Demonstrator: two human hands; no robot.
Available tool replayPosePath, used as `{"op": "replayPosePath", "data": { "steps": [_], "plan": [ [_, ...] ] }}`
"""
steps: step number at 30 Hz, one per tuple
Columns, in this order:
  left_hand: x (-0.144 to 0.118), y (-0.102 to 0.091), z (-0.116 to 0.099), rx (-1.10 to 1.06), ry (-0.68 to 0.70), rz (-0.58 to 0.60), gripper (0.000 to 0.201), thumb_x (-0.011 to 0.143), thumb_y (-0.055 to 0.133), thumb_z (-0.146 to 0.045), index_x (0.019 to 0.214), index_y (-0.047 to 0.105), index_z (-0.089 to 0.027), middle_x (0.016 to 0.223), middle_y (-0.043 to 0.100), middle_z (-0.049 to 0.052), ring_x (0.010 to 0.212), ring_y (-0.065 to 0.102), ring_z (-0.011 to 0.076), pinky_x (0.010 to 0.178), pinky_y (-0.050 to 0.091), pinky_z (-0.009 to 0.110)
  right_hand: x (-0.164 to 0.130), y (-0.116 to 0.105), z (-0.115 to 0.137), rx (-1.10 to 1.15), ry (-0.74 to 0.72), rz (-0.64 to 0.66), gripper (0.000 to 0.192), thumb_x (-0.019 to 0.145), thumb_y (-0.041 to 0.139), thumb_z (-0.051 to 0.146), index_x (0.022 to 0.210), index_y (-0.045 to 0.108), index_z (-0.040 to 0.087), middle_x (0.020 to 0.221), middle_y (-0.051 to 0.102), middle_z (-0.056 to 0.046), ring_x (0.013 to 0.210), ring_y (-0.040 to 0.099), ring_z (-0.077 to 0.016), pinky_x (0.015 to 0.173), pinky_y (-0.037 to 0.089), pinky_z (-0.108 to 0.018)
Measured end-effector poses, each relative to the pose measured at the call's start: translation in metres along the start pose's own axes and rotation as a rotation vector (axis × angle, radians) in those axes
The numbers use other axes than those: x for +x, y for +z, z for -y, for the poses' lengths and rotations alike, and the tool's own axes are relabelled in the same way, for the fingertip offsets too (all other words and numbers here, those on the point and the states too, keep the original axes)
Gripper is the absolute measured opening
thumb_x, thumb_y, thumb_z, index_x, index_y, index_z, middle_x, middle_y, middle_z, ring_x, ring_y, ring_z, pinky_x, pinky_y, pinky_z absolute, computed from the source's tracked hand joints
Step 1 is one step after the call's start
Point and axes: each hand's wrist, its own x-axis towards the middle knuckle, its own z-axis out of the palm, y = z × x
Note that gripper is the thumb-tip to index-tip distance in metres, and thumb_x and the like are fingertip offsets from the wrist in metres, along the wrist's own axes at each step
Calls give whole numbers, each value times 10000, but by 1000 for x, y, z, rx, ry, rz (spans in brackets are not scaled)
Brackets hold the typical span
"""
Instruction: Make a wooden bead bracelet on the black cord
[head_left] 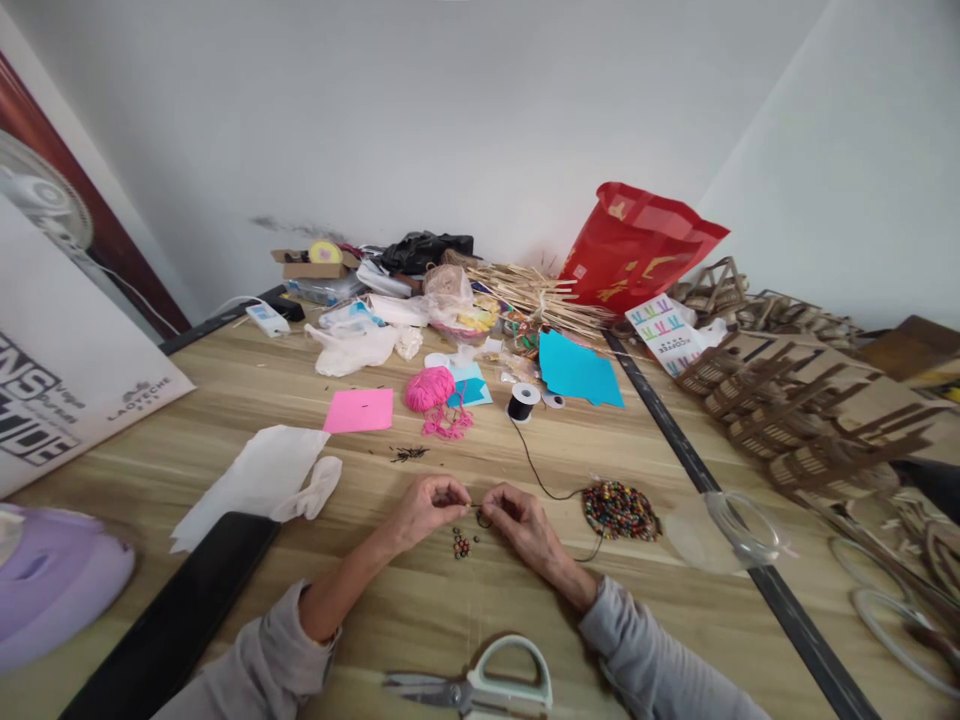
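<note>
Over the wide wood-grain table [409, 615], my left hand [426, 512] and right hand [521, 522] stood just apart, each grip pinching a thin dark cord [475, 506] between them, beyond a cluster of round dark and reddish beads [460, 546]. A slack pinch could have dropped the cord; a dragging wrist, scattered the beads. The cord's visible stretch ran sideways, hand to hand; its leading end I couldn't tell.

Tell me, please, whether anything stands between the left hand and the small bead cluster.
Nothing visible does: the bead cluster lies on the table close to the left hand, on the person's side. The scissors lie farther toward the person, outside that gap.
</note>
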Motion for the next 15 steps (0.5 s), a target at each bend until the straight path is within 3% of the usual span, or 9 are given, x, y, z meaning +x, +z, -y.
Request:
{"op": "replayPosePath", "data": {
  "steps": [15],
  "plan": [
    [-3,4,-8,61,-2,-4,98,676,667,-179,736,664,-102,682,660,34,645,597,140,632,461,244,0,0,-1,50,21,46,317,840,556,456,757,578,151,617,499,15,558,410,-103,525,315,-217]
  ]
}}
